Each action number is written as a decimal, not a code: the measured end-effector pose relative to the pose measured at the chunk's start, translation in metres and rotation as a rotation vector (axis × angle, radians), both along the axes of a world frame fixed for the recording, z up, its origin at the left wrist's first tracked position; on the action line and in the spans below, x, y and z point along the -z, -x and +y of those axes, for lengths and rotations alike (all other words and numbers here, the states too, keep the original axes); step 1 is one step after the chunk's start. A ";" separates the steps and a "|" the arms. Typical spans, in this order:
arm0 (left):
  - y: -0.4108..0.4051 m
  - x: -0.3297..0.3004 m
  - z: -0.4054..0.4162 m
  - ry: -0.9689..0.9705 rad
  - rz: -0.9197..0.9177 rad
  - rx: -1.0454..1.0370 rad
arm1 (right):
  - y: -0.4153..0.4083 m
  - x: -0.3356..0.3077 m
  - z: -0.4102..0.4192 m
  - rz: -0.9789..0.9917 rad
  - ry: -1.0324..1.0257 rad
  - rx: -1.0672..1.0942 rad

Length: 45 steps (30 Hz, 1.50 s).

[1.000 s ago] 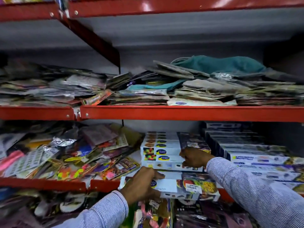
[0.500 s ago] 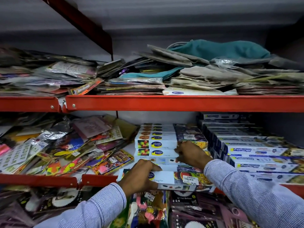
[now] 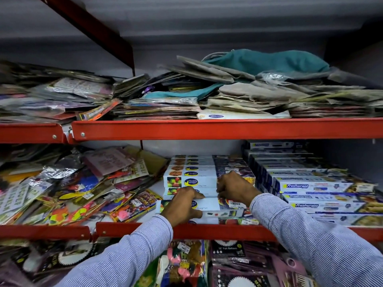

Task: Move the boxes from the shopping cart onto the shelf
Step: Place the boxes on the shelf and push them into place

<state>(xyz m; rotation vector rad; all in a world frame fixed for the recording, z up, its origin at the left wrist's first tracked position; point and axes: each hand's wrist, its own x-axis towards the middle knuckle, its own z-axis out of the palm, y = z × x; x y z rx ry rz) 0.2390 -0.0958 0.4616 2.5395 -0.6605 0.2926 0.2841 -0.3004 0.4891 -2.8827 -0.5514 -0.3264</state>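
Hands [image 3: 182,206] on box [image 3: 208,204], red shelf [image 3: 207,232]

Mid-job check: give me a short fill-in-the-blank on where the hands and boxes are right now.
1. Both hands rest on a cling film box on the ____ shelf.
2. The left hand and right hand wear ____ sleeves.
3. The Freshwrapp boxes are stacked to the ____ of the hands.
4. The teal cloth lies on the ____ shelf.

Missing words: middle; striped; right; top
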 end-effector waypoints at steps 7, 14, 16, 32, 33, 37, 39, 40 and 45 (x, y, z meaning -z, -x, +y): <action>-0.012 0.013 -0.001 -0.014 -0.058 -0.013 | 0.008 -0.001 -0.010 0.000 -0.117 -0.038; -0.007 0.035 -0.007 0.004 -0.179 -0.061 | 0.019 0.016 -0.013 -0.048 -0.166 -0.023; -0.004 0.038 -0.009 -0.006 -0.210 -0.066 | 0.029 0.022 -0.015 -0.099 -0.175 -0.030; -0.005 0.045 0.001 -0.161 -0.252 -0.154 | 0.056 0.073 -0.029 -0.254 -0.057 -0.031; -0.006 0.045 0.001 -0.155 -0.258 -0.158 | 0.056 0.072 -0.028 -0.247 -0.068 -0.035; -0.008 0.046 0.000 -0.151 -0.256 -0.163 | 0.058 0.071 -0.028 -0.232 -0.082 -0.036; -0.009 0.046 0.001 -0.139 -0.244 -0.165 | 0.058 0.069 -0.028 -0.222 -0.085 -0.041; -0.010 0.046 0.002 -0.132 -0.238 -0.164 | 0.058 0.068 -0.027 -0.219 -0.086 -0.045; -0.008 0.044 0.003 -0.077 -0.197 -0.175 | 0.057 0.067 -0.028 -0.208 -0.061 -0.058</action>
